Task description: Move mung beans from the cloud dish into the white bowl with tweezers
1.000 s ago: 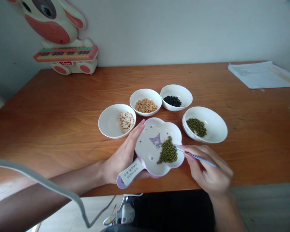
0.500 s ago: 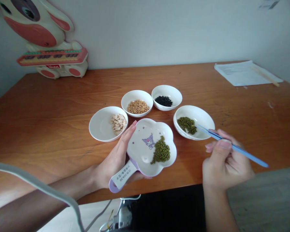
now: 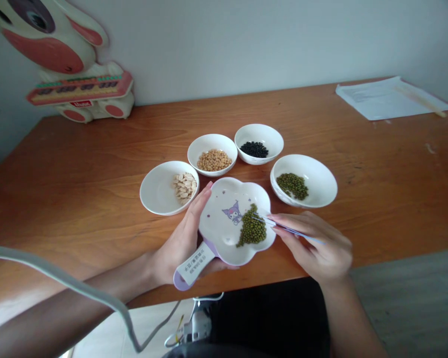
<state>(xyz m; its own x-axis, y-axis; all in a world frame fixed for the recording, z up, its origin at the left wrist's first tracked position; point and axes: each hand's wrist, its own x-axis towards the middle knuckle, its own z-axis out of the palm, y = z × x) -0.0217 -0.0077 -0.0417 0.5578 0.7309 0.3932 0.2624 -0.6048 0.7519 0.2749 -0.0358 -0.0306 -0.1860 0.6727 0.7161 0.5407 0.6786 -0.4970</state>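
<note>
1. The left hand (image 3: 179, 243) cups a flower-shaped dish (image 3: 224, 232) from its left side. The fingers curl under and along the scalloped rim, the thumb is under the dish, and the dish is raised slightly at the table's near edge.
2. The dish is glossy white with a lilac underside, a small cartoon print and a stubby labelled handle (image 3: 194, 263).
3. A heap of small, round green beans (image 3: 253, 231) lies in the right half of the dish.
4. The right hand (image 3: 317, 246) pinches thin blue tweezers (image 3: 283, 227) between thumb and fingers. Their fine tips rest at the top of the heap.
5. Four smooth white round bowls curve behind the dish:
   - a bowl of pale flat seeds (image 3: 157, 189)
   - a bowl of yellow beans (image 3: 212, 141)
   - a bowl of black beans (image 3: 259, 133)
   - a wider bowl of green beans (image 3: 321, 184), just beyond the right hand
6. The wooden table (image 3: 97, 164) is reddish brown with visible grain.
7. A plastic rabbit toy (image 3: 59, 59) stands at the far left and papers (image 3: 388, 97) lie at the far right.
8. A grey cable (image 3: 78, 293) crosses in front of the left forearm.
</note>
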